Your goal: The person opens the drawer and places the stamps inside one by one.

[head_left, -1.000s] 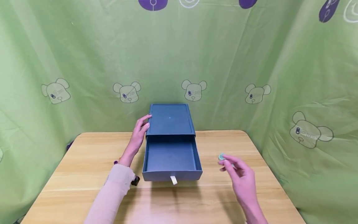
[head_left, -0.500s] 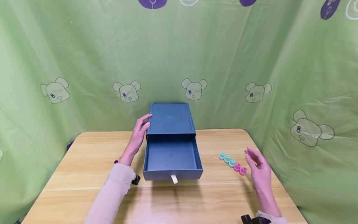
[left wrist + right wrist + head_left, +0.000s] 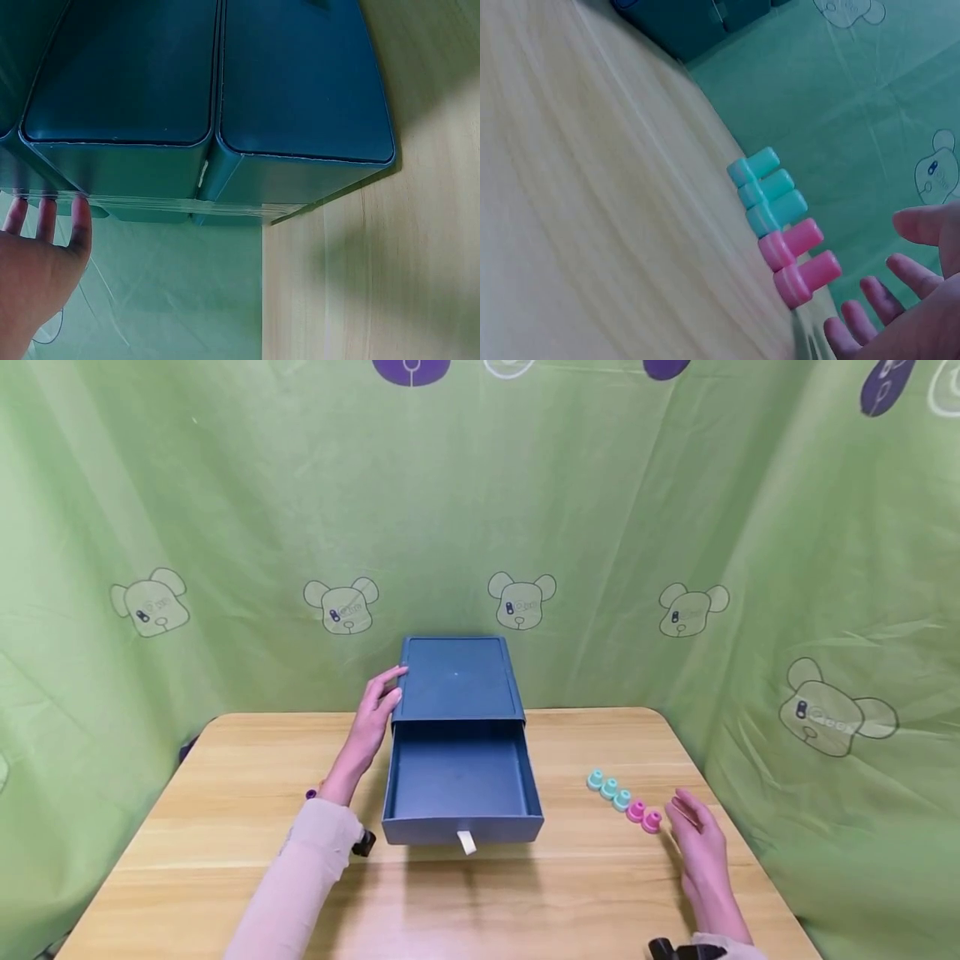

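My left hand [image 3: 369, 722] rests its fingertips on the left edge of a blue drawer cabinet [image 3: 457, 681]. In the left wrist view, its fingers [image 3: 80, 217] stretch straight against the cabinet's side. The cabinet's top drawer [image 3: 461, 831] is pulled out, its inside bare, a white tab on its front. To the right, three turquoise pegs [image 3: 609, 788] and two pink pegs [image 3: 636, 811] stand upright in a slanting row. They have wide bases and narrow round tops. My right hand [image 3: 702, 847] hovers beside the nearer pink peg, fingers relaxed and holding nothing.
A wooden table [image 3: 202, 827] carries everything, with a green curtain [image 3: 600, 510] behind and on both sides. Clear tape [image 3: 142, 202] runs across the stacked cabinet units. A small purple thing [image 3: 311, 794] shows beside the left wrist.
My right hand has left the farthest turquoise peg and drawn back to the right, then slightly nearer. The peg row is now uncovered. My left hand and the drawer stay put.
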The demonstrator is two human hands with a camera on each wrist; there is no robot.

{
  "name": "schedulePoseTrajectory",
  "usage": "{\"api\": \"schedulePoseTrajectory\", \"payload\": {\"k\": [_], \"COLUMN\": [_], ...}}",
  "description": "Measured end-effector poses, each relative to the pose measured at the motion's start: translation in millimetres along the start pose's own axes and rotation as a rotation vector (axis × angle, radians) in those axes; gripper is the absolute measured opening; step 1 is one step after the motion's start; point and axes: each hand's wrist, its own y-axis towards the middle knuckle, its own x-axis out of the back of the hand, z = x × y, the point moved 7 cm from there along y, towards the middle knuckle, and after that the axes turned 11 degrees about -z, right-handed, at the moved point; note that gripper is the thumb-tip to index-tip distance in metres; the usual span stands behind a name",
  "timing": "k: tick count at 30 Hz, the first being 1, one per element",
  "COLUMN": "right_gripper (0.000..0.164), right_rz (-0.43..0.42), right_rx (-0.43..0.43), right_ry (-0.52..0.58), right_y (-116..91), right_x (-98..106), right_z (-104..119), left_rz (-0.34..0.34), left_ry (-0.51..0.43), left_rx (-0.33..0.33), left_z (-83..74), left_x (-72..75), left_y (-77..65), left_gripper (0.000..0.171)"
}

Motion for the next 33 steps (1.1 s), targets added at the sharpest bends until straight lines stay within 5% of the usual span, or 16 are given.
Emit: {"api": "schedulePoseTrajectory", "payload": {"k": [11, 18, 23, 28, 33], "right_gripper": [0.069, 0.065, 0.058, 0.054, 0.049], "right_rz": [0.050, 0.047, 0.021, -0.015, -0.054], "right_rx": [-0.035, 0.006, 0.025, 0.036, 0.046], "right_ry": [-0.072, -0.114, -0.188, -0.228, -0.251], "right_y": [6, 8, 9, 12, 15], "right_x": [-5, -11, -12, -11, -7], "right_z": [-18, -19, -19, -21, -23], "left_rz": [-0.008, 0.016, 0.017, 0.016, 0.012], "left_ry": [0.001, -0.018, -0.010, 0.002, 0.006], "left_rx": [-0.002, 0.012, 0.001, 0.011, 0.016], "left_z": [-3.5, -34.9, -40.3, -37.2, -13.4], "left_x": [0.3, -0.8, 1.3, 1.7, -0.5], "left_y": [0.2, -12.0, -13.4, -12.8, -3.9], "left_gripper": [0.044, 0.047, 0.048, 0.047, 0.047]}}
